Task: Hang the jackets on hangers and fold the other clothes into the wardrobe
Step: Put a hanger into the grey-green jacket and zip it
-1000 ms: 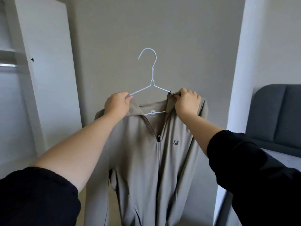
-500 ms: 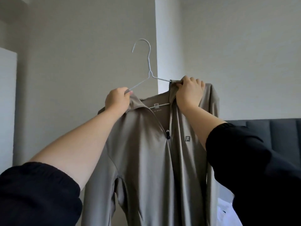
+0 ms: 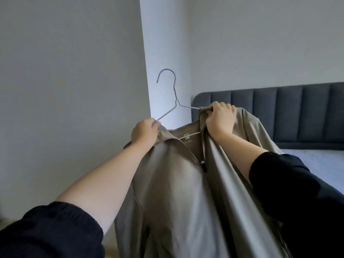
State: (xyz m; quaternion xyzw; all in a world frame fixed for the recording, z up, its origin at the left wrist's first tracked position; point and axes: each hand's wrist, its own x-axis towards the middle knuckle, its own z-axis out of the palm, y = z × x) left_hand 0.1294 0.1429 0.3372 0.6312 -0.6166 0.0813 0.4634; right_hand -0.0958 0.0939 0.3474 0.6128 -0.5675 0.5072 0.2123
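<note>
A beige zip-up jacket point(image 3: 178, 192) hangs on a thin white wire hanger point(image 3: 175, 90) that I hold up in front of me. My left hand point(image 3: 144, 134) grips the jacket's left shoulder together with the hanger's left arm. My right hand point(image 3: 220, 121) clutches the right side of the collar over the hanger's right arm. The hanger's hook points up and left, free in the air. The zip is partly open below the collar, and the jacket's lower part runs out of the frame.
A grey wall fills the left, with a white wall corner point(image 3: 147, 53) behind the hanger. A dark grey padded headboard point(image 3: 279, 112) and a bed with a light blue sheet point(image 3: 316, 164) lie at the right. The wardrobe is out of view.
The view has swung right, away from the wardrobe toward the bed. The jacket on its hanger has travelled with my hands and swings left to right. Both grips are unchanged.
</note>
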